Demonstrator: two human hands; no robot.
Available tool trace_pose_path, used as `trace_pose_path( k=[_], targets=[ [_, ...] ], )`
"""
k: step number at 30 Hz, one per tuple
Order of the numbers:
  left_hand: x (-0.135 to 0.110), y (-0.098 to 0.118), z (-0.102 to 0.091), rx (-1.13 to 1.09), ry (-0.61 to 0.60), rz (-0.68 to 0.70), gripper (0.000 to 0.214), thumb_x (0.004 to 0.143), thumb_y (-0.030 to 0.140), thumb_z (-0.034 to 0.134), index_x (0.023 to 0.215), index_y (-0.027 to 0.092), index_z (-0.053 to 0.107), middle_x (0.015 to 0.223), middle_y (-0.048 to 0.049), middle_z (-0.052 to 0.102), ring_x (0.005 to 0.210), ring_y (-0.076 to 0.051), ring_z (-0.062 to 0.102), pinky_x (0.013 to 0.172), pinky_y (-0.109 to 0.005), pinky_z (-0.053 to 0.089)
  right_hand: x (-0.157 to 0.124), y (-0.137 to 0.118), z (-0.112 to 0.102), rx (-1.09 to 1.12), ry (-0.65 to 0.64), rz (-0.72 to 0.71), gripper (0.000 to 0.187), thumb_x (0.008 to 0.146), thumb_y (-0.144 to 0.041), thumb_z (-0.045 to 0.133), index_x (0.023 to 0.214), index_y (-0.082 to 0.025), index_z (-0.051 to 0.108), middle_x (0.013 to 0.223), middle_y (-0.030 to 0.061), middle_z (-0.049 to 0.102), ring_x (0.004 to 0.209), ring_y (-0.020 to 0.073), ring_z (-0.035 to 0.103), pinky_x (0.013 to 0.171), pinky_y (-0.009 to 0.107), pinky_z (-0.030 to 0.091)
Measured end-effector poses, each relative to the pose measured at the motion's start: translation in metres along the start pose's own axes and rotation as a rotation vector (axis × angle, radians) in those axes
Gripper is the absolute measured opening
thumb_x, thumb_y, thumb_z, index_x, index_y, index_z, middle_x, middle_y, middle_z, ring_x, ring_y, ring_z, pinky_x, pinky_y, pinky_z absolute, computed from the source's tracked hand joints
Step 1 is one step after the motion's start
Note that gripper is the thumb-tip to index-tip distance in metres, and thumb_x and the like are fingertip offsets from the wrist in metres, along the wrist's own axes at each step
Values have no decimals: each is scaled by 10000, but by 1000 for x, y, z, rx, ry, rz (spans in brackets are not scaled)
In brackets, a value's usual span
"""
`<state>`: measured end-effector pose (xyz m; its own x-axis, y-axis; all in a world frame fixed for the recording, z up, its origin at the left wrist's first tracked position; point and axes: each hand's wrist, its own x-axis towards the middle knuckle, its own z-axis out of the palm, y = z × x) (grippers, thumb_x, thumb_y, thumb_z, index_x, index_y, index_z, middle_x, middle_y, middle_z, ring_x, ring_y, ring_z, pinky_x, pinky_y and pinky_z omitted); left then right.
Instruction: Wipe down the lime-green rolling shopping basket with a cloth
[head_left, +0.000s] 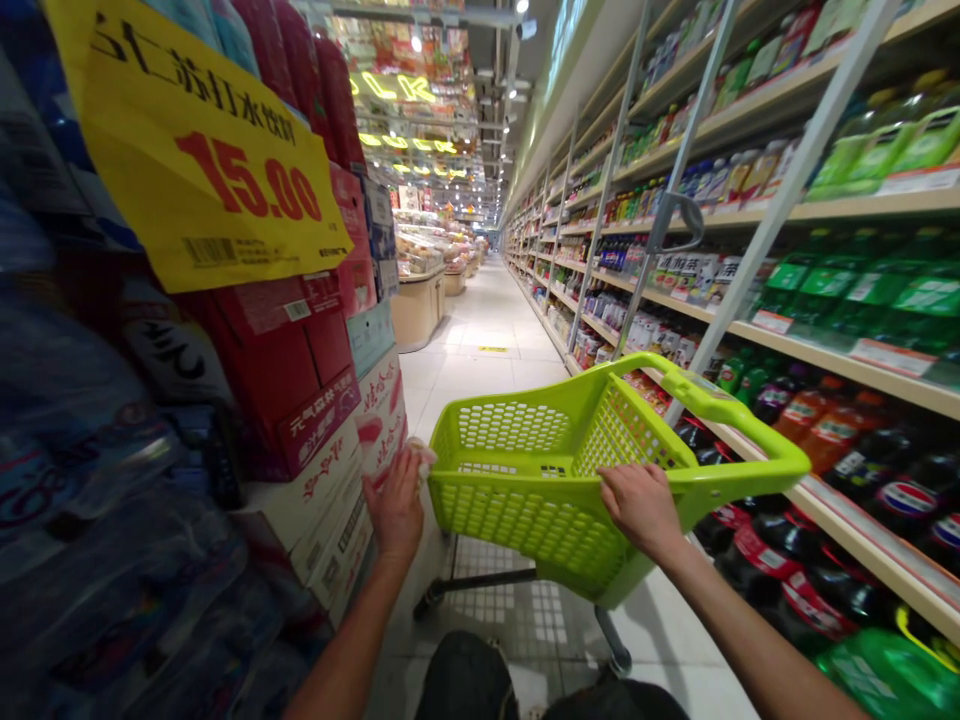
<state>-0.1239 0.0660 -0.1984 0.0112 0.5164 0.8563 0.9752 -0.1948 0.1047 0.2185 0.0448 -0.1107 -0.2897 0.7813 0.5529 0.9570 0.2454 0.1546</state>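
A lime-green plastic shopping cart [517, 500] stands sideways before me, its perforated basket holding nothing that I can see. My right hand [641, 505] is closed over the basket's near rim, close to the handle end. At the opposite, left end, my left hand [397, 500] has a pale crumpled cloth [422, 458] under its fingers, by the basket's corner. Whether the cloth touches the cart I cannot tell. The cart's push handle [772, 468] reaches out to the right, toward the shelves.
Stacked drink cartons [322, 490] and shrink-wrapped bottles [112, 560] rise close on the left under a yellow price sign [217, 150]. Shelves of bottled drinks [862, 290] line the right. A tiled aisle [487, 310] runs ahead past display counters [416, 308].
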Motion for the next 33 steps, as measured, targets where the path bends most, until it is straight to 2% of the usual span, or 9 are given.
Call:
trace_pose_path(
  k=[3, 9, 11, 15, 18, 23, 25, 31, 33],
  targets=[
    [-7, 9, 9, -17, -50, 63, 452, 806, 69, 313, 1223, 184, 445, 1229, -86, 537, 1136, -177, 487, 1076, -449, 135, 1, 0, 0, 7, -13, 7, 209, 822, -243, 436, 893, -205, 629, 785, 22, 645, 771, 168, 522, 779, 318, 238],
    [-71, 15, 10, -59, -215, 229, 526, 749, 8, 285, 1187, 225, 479, 1156, -39, 598, 1063, -159, 546, 1033, -395, 271, 1, 2, -1, 16, -15, 9, 202, 821, -243, 446, 898, -214, 630, 794, 24, 650, 772, 165, 522, 781, 321, 241],
    [-60, 7, 2, -37, -175, 184, 524, 756, 9, 278, 1197, 226, 461, 1132, -43, 612, 1024, -155, 570, 1059, -408, 215, 1, 2, -1, 21, -15, 3, 201, 820, -241, 448, 896, -213, 631, 789, 23, 650, 773, 167, 525, 780, 322, 245],
    [8, 8, -13, 1, 24, -51, 454, 808, 92, 327, 1254, 153, 386, 1218, -125, 539, 1091, -205, 526, 1075, -489, 80, 0, 3, 2, 24, 14, -1, 203, 817, -245, 454, 904, -207, 633, 808, 28, 655, 791, 175, 533, 801, 335, 244],
    [26, 28, -8, -10, 7, 34, 436, 816, 93, 337, 1234, 192, 415, 1218, -81, 548, 1123, -165, 500, 1092, -437, 60, 0, 2, 5, 19, 23, -3, 202, 816, -248, 457, 901, -205, 636, 816, 29, 658, 794, 179, 539, 807, 341, 246],
    [-45, 48, 2, -122, -199, 321, 423, 808, 57, 334, 1162, 224, 495, 1136, -22, 610, 1088, -131, 527, 1096, -390, 112, 1, 2, 5, 11, 20, -15, 208, 822, -247, 455, 923, -212, 633, 819, 26, 658, 790, 179, 541, 803, 339, 248],
    [-58, 47, -2, -134, -230, 303, 439, 800, 45, 323, 1162, 222, 496, 1131, -31, 613, 1064, -132, 546, 1084, -404, 161, 0, 1, 5, 9, 25, -13, 216, 823, -249, 449, 927, -210, 633, 815, 27, 658, 787, 180, 538, 805, 340, 244],
    [26, 75, -10, -195, -123, 115, 496, 795, 46, 311, 1268, 178, 382, 1286, -101, 475, 1203, -178, 418, 1074, -502, 101, 2, -3, 7, 25, 28, 15, 212, 812, -250, 460, 910, -197, 640, 826, 39, 662, 811, 187, 541, 833, 349, 231],
    [33, 90, 0, -204, -145, 135, 493, 803, 52, 311, 1277, 175, 369, 1307, -100, 451, 1219, -178, 397, 1076, -509, 79, 3, -4, 6, 34, 20, 16, 211, 814, -241, 459, 913, -198, 641, 829, 36, 664, 817, 185, 544, 831, 346, 234]
  ],
)
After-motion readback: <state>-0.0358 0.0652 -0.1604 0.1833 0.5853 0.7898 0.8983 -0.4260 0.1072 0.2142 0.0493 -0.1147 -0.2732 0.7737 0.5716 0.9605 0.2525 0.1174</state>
